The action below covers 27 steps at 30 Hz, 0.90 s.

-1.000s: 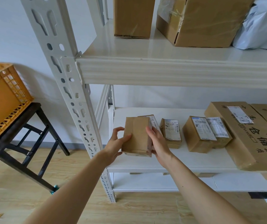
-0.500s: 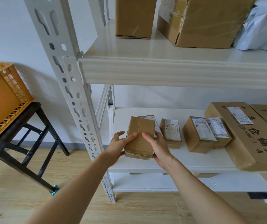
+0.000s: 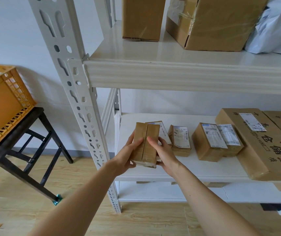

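Turned slightly, the brown centre-seamed parcel is gripped by left hand, right hand.

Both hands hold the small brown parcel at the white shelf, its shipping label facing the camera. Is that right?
Not quite. The head view shows the left hand and right hand holding the small brown parcel at the white shelf, but the face toward the camera is plain cardboard with a centre seam; no shipping label shows.
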### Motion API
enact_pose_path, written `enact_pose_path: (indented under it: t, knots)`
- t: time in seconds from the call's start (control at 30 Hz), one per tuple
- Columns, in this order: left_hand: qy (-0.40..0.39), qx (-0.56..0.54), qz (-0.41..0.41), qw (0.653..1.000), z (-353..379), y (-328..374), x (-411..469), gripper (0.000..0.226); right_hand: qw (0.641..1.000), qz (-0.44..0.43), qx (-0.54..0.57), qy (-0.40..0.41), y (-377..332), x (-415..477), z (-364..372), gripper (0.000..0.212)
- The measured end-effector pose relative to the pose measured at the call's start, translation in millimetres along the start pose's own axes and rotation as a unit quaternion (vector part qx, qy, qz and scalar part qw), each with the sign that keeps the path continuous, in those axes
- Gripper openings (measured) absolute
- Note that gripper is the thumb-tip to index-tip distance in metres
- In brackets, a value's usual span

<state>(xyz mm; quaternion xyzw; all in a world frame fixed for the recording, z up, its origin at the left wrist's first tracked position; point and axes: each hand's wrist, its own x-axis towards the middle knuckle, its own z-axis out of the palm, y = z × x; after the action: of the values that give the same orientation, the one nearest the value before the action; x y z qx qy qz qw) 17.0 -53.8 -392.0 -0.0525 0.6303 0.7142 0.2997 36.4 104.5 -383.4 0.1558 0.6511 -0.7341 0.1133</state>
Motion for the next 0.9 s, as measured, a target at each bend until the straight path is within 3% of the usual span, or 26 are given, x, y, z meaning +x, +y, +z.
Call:
enact_pose_path:
  t: [0.13, 0.27, 0.4, 0.6, 0.77, 0.9]
  knots:
    - [0.002, 0.011, 0.0, 1.0, -2, 2, -1, 0.072, 1.0, 0.006, -0.001, 0.01, 0, -1, -2, 0.055]
    - [0.019, -0.002, 0.016, 1.0, -4, -2, 2, 0.071, 1.0, 0.004, -0.005, 0.015, 1, -1, -4, 0.051]
    - [0.056, -0.019, 0.0, 0.998, -4, -7, 6, 0.096, 1.0, 0.001, 0.01, 0.023, 0, -1, -1, 0.044]
    - [0.109, -0.131, -0.01, 0.985, -7, -8, 6, 0.049, 0.994, -0.09, -0.013, 0.069, -3, 6, 1, 0.039]
    - [0.049, -0.087, 0.017, 0.995, -6, -7, 3, 0.056, 0.998, -0.042, -0.027, 0.044, -10, 3, 8, 0.052]
    - [0.049, -0.055, 0.049, 0.996, -1, 0, 1, 0.058, 0.997, -0.031, -0.013, 0.069, -3, 6, 10, 0.066]
